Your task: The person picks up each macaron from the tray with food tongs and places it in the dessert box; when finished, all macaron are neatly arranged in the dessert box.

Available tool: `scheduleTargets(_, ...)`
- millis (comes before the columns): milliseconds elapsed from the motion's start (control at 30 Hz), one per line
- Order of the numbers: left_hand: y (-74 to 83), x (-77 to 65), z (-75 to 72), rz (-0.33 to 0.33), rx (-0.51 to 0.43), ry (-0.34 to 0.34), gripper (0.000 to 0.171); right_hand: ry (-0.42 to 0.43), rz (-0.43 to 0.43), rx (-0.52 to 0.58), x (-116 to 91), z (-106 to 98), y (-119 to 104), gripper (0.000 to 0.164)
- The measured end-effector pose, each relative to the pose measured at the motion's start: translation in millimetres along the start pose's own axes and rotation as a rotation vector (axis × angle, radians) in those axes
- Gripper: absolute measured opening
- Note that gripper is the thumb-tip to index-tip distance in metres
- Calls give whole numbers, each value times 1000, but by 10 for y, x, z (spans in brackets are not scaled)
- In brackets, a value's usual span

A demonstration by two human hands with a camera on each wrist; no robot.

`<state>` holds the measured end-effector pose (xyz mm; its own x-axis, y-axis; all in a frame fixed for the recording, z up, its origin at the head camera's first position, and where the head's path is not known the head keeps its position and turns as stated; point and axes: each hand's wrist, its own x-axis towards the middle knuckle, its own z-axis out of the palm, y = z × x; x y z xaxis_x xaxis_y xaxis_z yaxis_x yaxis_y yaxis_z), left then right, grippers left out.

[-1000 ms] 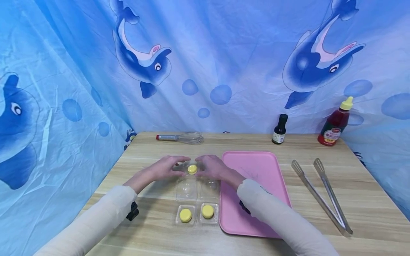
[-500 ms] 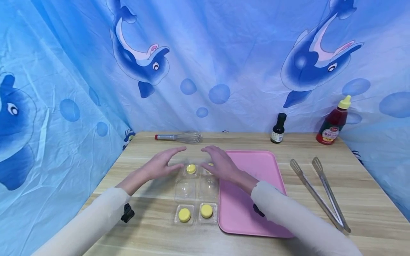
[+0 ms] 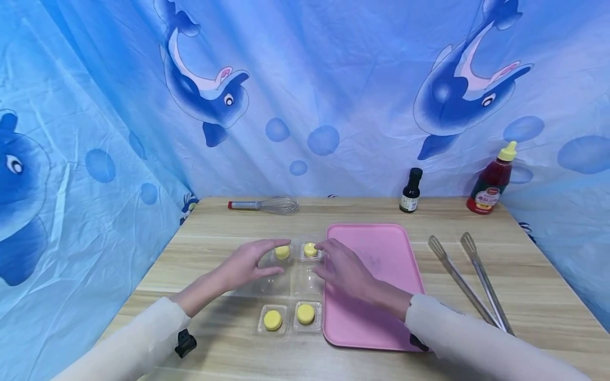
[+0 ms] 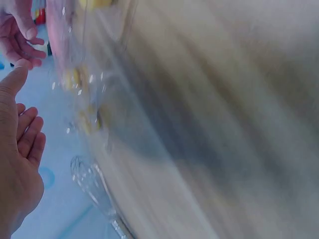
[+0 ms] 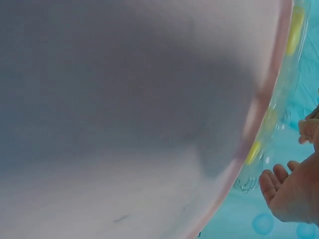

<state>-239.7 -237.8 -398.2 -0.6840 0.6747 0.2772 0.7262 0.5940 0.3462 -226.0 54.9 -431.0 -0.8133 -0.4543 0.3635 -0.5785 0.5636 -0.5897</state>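
Several yellow macarons sit in clear plastic boxes left of the pink tray. In the head view, one far macaron (image 3: 282, 252) is partly covered by the fingers of my left hand (image 3: 248, 263), which reaches over the boxes from the left, thumb and fingers spread. Beside it, the other far macaron (image 3: 310, 250) has the index fingertip of my right hand (image 3: 347, 271) right at its edge. Both hands hold nothing. Nearer to me, a left macaron (image 3: 272, 320) and a right macaron (image 3: 305, 314) lie in their open box halves. Clear domed lids (image 3: 308, 280) fill the middle, partly behind my left hand.
The pink tray (image 3: 371, 323) lies under my right forearm. Metal tongs (image 3: 469, 280) rest right of it, jaws spread. A whisk (image 3: 267, 205) lies along the back edge. A dark sauce bottle (image 3: 411, 191) and a red ketchup bottle (image 3: 491, 182) stand at the back right.
My hands have parted from the far left macaron box. The right hand has drawn rightward over the tray, uncovering the far right macaron; the left has lifted, then come back toward the boxes.
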Motion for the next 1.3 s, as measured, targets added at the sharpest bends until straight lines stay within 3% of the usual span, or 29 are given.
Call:
scheduleTargets(167,100,-61,104,16,45,-13,67,-25,61,5,-164,-14,-27,53)
scheduleTargets(333,166,-106,199,25,104,-17,66,-99,142,5,-245,1,-37,71)
scheduleTargets(500,181,-115,272,14,144,-41,68,-137,140,28,-280,29,-33,82)
scheduleTargets(967,235,-110,348,-24,188,-85,74,-144,130,32,-308,56,-19,82)
scheduleTargets(1300,203,-129,334,-10,201,-62,72,-164,127,100,-270,-1,6,72)
